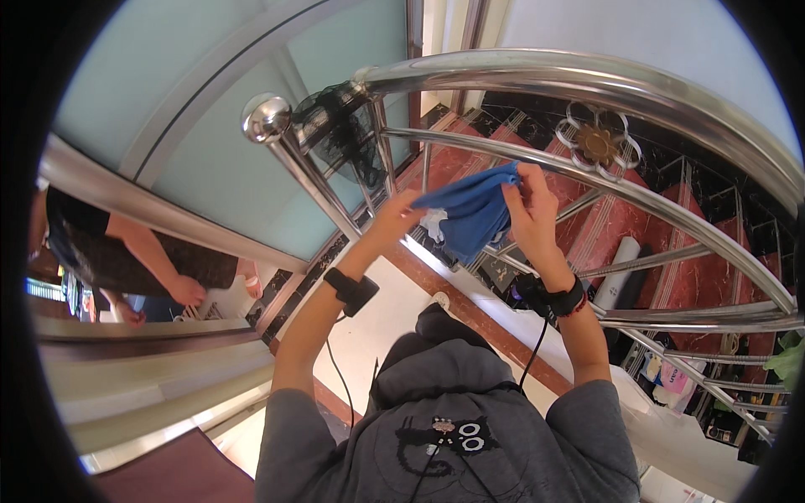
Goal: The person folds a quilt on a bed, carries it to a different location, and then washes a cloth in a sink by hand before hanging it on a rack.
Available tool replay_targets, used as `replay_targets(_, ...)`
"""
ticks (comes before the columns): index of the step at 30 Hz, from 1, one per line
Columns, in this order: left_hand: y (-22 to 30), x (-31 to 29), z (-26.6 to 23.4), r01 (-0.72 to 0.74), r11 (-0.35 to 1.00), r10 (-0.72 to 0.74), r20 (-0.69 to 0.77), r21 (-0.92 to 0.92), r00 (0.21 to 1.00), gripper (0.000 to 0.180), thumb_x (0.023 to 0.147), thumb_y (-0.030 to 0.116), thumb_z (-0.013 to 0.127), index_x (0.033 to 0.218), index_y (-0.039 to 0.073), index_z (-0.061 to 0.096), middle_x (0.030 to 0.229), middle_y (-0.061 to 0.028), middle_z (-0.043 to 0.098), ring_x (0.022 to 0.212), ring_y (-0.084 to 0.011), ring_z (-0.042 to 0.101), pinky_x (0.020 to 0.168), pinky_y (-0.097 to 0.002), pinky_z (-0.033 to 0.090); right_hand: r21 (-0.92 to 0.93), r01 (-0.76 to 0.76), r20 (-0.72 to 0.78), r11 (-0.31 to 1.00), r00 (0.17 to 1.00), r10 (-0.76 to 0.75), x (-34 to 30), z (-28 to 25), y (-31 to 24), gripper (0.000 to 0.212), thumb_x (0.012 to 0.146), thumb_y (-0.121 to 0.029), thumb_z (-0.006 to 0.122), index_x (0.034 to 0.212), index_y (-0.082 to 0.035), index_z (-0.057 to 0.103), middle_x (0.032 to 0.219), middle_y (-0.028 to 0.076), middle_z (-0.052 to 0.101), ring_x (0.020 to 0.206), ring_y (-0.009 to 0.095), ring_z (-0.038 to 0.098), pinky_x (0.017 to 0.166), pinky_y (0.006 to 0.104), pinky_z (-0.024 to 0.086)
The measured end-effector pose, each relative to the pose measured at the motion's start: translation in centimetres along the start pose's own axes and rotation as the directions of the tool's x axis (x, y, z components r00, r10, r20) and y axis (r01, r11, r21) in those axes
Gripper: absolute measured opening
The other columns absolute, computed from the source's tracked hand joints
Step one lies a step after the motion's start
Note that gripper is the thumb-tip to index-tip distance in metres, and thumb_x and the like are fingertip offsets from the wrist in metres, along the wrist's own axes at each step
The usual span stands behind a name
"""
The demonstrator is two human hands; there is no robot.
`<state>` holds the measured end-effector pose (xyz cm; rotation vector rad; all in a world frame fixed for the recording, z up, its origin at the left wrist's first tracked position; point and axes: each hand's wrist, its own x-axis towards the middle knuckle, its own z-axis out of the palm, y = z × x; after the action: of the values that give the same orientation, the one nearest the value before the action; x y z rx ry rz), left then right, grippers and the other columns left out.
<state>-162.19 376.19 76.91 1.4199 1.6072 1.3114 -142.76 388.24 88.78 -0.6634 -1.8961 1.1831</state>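
A blue cloth (pixel 476 211) is stretched between my two hands in front of the stair railing, its lower part hanging loose. My left hand (pixel 394 220) pinches one end of it, somewhat blurred. The opposite top corner is gripped between the thumb and fingers of my right hand (pixel 535 208). A crumpled white patch (pixel 433 225) shows at the cloth's lower left; I cannot tell if it belongs to the cloth. Dark straps with small devices sit on both wrists, with thin black cables running down from them.
A curved metal railing (pixel 579 71) with a flower ornament (pixel 597 144) borders red and black stairs (pixel 662 277). Black mesh fabric (pixel 344 126) hangs near the ball-topped post (pixel 268 119). Frosted panels stand at left, where another person's arm (pixel 151 251) shows. Packages (pixel 672 379) lie lower right.
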Motion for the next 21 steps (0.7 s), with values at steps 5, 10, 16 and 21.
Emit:
replay_targets(5,-2.6,8.7,-4.4,0.299,0.860,-0.330,-0.006,-0.413,0.944,0.019,0.086,0.016,0.054,0.098,0.002,0.059,0.063,-0.0035,0.061,0.053,-0.0115,0.056,0.058,-0.0229,0.044,-0.490,0.006,-0.047,0.872,0.998,-0.033,4.5,0.3,3.0,0.014,0.085,-0.010,0.052,0.097,-0.005,0.049,0.075,0.018,0.057,0.067,0.036,0.057,0.058,0.0385,0.045)
replay_targets(10,-2.7,17.3,-4.0,0.292,0.815,-0.328,0.017,-0.501,0.944,0.023,0.088,0.024,0.051,0.095,0.004,0.059,0.075,-0.0101,0.066,0.067,-0.0151,0.063,0.061,-0.0217,0.044,-0.668,-0.040,-0.135,0.743,0.988,-0.068,9.0,1.5,4.6,0.015,0.085,-0.010,0.051,0.098,-0.003,0.047,0.081,0.019,0.057,0.073,0.039,0.056,0.059,0.0431,0.044)
replay_targets(16,-5.4,25.1,-3.9,0.299,0.707,-0.290,0.122,-0.642,0.949,0.026,0.087,0.021,0.051,0.102,0.001,0.055,0.085,-0.0135,0.064,0.078,-0.0196,0.063,0.068,-0.0274,0.047,-0.799,-0.181,-0.278,0.574,0.957,-0.085,14.3,1.9,7.4,0.014,0.084,-0.008,0.050,0.095,0.000,0.050,0.085,0.021,0.057,0.078,0.039,0.056,0.063,0.0466,0.044)
replay_targets(21,-9.7,29.4,-2.4,0.400,0.781,-0.394,0.119,-0.480,0.911,0.029,0.084,0.024,0.056,0.102,0.000,0.059,0.092,-0.0119,0.063,0.088,-0.0187,0.058,0.073,-0.0287,0.046,-0.897,-0.305,-0.272,0.320,0.952,0.142,16.7,2.2,8.1,0.019,0.081,-0.021,0.054,0.085,-0.002,0.058,0.080,0.021,0.059,0.075,0.039,0.058,0.064,0.0463,0.047)
